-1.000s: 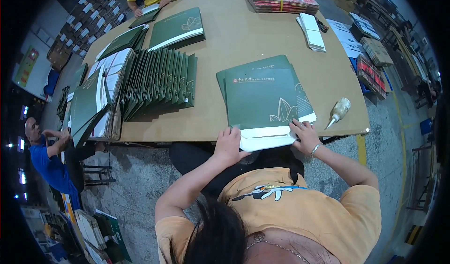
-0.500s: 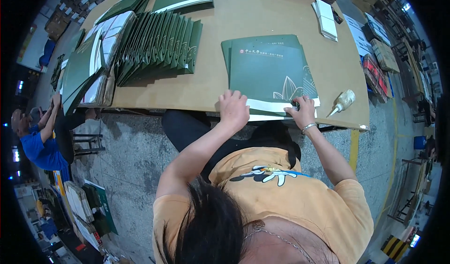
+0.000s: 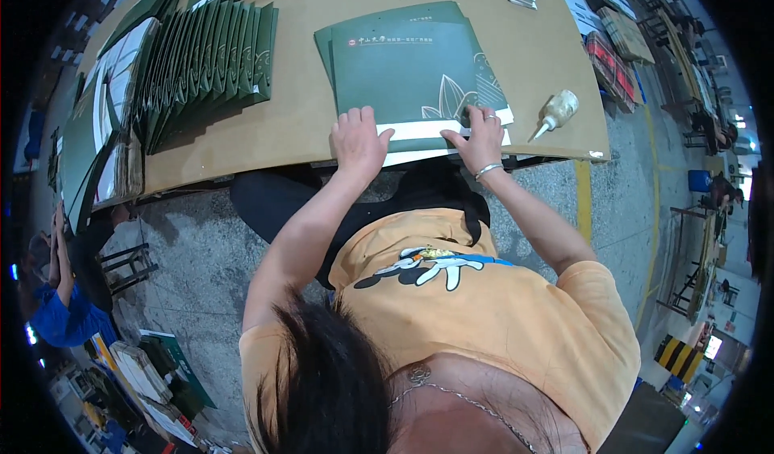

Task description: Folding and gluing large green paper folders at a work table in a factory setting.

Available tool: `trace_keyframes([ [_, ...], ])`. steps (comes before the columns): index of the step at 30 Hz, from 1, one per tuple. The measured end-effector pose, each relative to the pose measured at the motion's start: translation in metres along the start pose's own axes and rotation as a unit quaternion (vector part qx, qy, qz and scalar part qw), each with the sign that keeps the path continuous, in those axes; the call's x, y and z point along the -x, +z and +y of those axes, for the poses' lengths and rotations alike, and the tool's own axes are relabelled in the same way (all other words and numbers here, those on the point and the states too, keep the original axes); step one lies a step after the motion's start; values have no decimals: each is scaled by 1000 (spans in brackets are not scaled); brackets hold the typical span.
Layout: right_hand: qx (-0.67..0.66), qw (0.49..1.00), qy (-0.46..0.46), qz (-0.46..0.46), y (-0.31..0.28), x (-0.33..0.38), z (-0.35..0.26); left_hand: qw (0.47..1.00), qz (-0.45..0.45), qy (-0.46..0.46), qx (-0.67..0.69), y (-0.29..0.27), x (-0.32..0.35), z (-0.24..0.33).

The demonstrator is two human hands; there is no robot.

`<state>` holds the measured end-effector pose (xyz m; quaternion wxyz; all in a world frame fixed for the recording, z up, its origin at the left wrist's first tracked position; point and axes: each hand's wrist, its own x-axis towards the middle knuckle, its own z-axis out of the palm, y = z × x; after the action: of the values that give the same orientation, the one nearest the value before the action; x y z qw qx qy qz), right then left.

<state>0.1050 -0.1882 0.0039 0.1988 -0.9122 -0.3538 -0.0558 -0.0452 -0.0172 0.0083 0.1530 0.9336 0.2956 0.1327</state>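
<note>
Green folder (image 3: 395, 75) beneath left hand (image 3: 359, 143)

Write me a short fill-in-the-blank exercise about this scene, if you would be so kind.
1. The strip between the left hand and the right hand is ____ in colour.
2. The top folder has a printed cover that is mostly ____.
3. A squeeze bottle lies on the table, to the folder's ____ side.
4. The pleated row of folders stands to the ____ of both hands.

Missing words: white; green; right; left.
</note>
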Motion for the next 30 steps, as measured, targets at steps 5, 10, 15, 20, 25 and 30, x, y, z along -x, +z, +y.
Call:
trace_keyframes([
  [5, 13, 986, 129, -101, -16, -25, -6, 997, 73, -29, -14, 7, 9, 2],
  [10, 4, 989, 116, -94, -23, -40, -13, 996, 81, -47, 9, 1, 11, -6],
  [15, -157, 977, 85, -121, -29, -51, 19, 996, 0, -59, 60, -4, 4, -1],
  [20, -131, 965, 83, -211, -76, -101, -24, 972, -11, -99, 211, -26, -52, -55],
  [25, -207, 969, 0, -132, -101, -146, -72, 974, 15, -50, -218, -42, -109, -108],
  [30, -205, 967, -24, -149, -99, -183, -101, 940, -46, -58, -334, -49, -125, -157],
])
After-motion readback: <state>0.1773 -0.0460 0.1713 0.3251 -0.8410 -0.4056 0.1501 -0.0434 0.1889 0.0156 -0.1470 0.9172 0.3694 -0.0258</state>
